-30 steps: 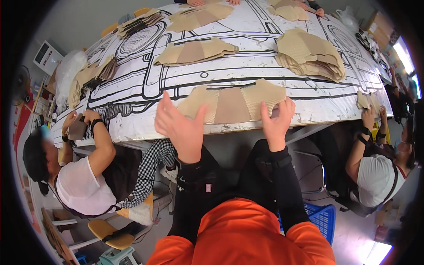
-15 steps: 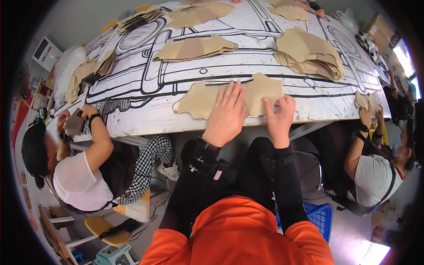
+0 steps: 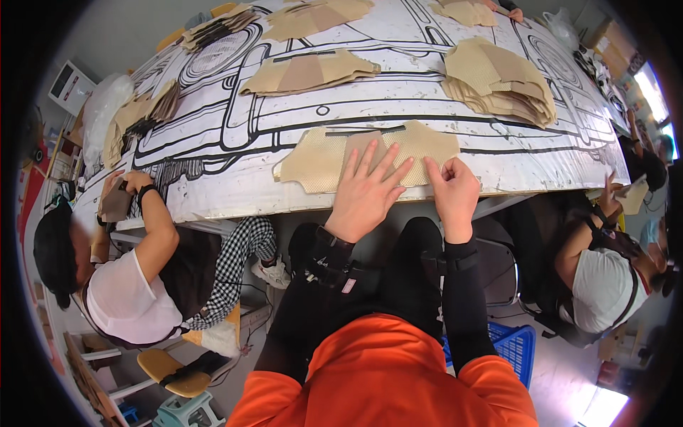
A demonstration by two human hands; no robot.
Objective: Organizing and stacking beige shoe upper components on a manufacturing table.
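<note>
A beige mesh fabric piece point(image 3: 313, 167) with a brown middle panel and a dark strip along its far edge lies at the table's near edge. Fingers spread, my left hand point(image 3: 365, 199) rests flat on its middle, partly over the brown panel point(image 3: 364, 141). My right hand point(image 3: 455, 196) is at the piece's right end, thumb on the mesh and the other fingers curled in, closed on the fabric there. Part of the right end is hidden beneath this hand.
Beyond it on the table point(image 3: 235, 196) lie a small stack of similar pieces point(image 3: 306, 71) and a thicker stack point(image 3: 498, 82). More piles point(image 3: 220, 28) sit farther back. Co-workers sit at left point(image 3: 128, 277) and right point(image 3: 605, 270). A blue basket point(image 3: 512, 349) stands on the floor.
The piece's right part, raised and bunched before, now lies flatter and spread out. My left fingers have fanned apart and my right fingers have curled in. The right co-worker's held piece has moved off the table.
</note>
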